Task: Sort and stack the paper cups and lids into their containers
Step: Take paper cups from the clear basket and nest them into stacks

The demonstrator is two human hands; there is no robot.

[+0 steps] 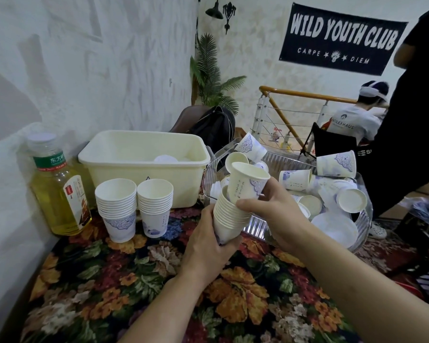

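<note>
Behind left hand (206,246), cup stack's (229,214) base

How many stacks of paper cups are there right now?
3: two stacks standing on the floral cloth before the cream tub, one stack held in the left hand.
</note>
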